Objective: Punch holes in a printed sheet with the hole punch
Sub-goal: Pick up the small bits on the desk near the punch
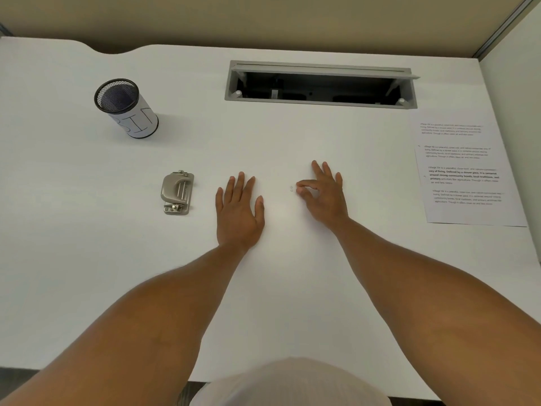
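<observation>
Your left hand [238, 213] lies flat with fingers spread on the surface [87, 244], while your right hand [325, 194] brings thumb and forefinger together beside two paper dots [291, 188], with the hole punch [176, 193] at centre left.

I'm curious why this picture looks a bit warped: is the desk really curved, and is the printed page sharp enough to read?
Head view: the wide-angle lens bows the white desk edges, so the curve is likely distortion; lighting is soft and even, with only faint shadows under the hands; text on the printed sheet near the right edge is too small and soft to read; the hole punch looks fairly sharp.
</observation>
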